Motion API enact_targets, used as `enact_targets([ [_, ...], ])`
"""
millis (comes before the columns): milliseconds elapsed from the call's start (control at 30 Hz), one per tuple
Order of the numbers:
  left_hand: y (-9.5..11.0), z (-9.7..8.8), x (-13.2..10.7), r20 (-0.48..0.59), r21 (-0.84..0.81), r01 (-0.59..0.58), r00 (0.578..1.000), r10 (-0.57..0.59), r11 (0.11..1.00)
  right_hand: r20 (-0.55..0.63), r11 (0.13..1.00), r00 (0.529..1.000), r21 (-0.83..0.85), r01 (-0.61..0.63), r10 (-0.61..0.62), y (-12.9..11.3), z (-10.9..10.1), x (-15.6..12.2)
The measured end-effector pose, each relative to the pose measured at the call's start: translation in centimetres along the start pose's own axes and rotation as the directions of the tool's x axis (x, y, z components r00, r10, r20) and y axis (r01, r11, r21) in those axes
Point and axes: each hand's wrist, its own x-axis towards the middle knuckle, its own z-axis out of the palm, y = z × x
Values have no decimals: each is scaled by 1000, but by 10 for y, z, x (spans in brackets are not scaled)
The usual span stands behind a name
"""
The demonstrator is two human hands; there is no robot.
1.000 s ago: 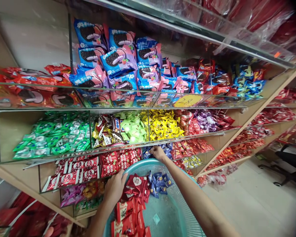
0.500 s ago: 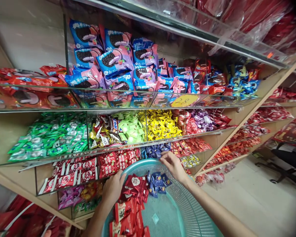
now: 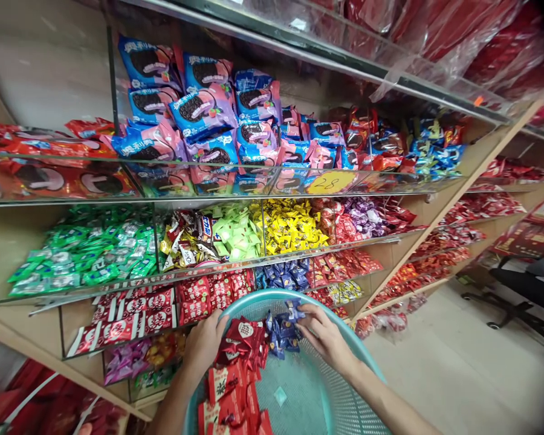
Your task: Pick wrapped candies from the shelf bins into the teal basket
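Observation:
My left hand (image 3: 206,341) is closed over the left rim of a teal plastic basket (image 3: 367,368). Inside the basket, my right hand (image 3: 326,333) has its fingers bent around a blue-wrapped candy (image 3: 294,309), held just above a small pile of similar blue-wrapped candies (image 3: 281,335). Left of that pile, touching it, lie dark red packets (image 3: 242,341). Bright red packets with cream panels (image 3: 229,386) fill the basket's left side nearer to me. Part of the basket's near side is cut off by the frame.
Tiered shelves face me, with clear dividers. Beyond the basket's far rim is a bin of blue candies (image 3: 285,273). Above sit yellow candies (image 3: 294,226), green candies (image 3: 90,248) and blue-pink cookie packs (image 3: 204,112). A black wheeled chair (image 3: 526,284) stands at right.
My right hand has come down from near the shelf, over the far rim, into the basket with a blue-wrapped candy. My left hand still grips the rim. The view has shifted slightly.

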Motion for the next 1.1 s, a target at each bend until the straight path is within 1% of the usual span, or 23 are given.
enact_targets([
  [33,0,0,0,-1,1,0,1000,0,1000,-45,995,998,90,-46,50,0,3,1],
  [67,0,-1,-1,0,4,1,1000,-1,1000,-79,974,989,198,-110,128,-1,5,2],
  [100,1,-1,-1,1,7,5,1000,-5,1000,-93,932,971,313,-183,222,0,7,4],
  [167,1,-1,-1,10,9,12,1000,-12,1000,-61,802,918,512,-308,392,1,10,8],
  [200,1,-1,-1,16,8,14,1000,-14,1000,-36,739,894,578,-346,447,2,10,9],
  [267,1,-1,-1,23,5,11,1000,-11,1000,1,657,864,649,-384,503,4,11,11],
  [400,1,-1,-1,16,13,1,1000,-2,1000,60,571,835,703,-424,547,10,14,10],
  [467,1,-1,-1,14,12,1,1000,-1,1000,87,545,823,710,-447,562,13,18,8],
  [533,2,-2,-1,9,8,0,1000,0,1000,91,548,813,696,-465,575,17,21,7],
  [633,2,-3,-1,5,5,-1,1000,1,1000,46,551,791,692,-465,610,21,24,6],
  [700,2,-4,0,8,5,-1,1000,1,1000,36,512,763,721,-467,646,23,24,5],
  [733,2,-4,0,9,5,-3,1000,3,1000,51,479,748,739,-474,662,23,24,4],
  [867,0,-2,0,1,5,-10,1000,10,1000,150,354,708,783,-511,690,24,24,2],
  [933,0,-1,1,1,8,-7,1000,7,1000,173,323,699,792,-517,694,24,26,1],
  [1100,-1,-1,1,1,10,-7,1000,7,1000,206,288,682,793,-536,702,24,28,0],
])
